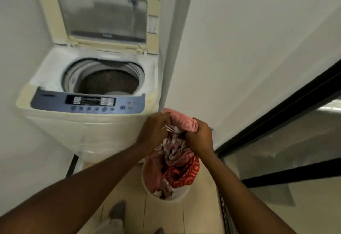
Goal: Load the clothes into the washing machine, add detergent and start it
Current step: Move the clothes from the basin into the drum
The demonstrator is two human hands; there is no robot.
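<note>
A cream top-loading washing machine (pixel 88 123) stands at the left with its lid (pixel 105 14) raised. Its drum (pixel 108 81) is open and looks dark inside. A blue control panel (pixel 88 102) runs along its front edge. Right of the machine, my left hand (pixel 155 132) and my right hand (pixel 200 135) both grip a bundle of pink and red patterned clothes (pixel 177 148). The bundle hangs down into a white bucket (pixel 168 196) on the floor, which holds more clothes. No detergent is in view.
A white wall (pixel 239 49) rises right of the machine. A glass sliding door with a black frame (pixel 287 111) runs along the right side. The floor is pale tile (pixel 162 217), and my feet show at the bottom edge.
</note>
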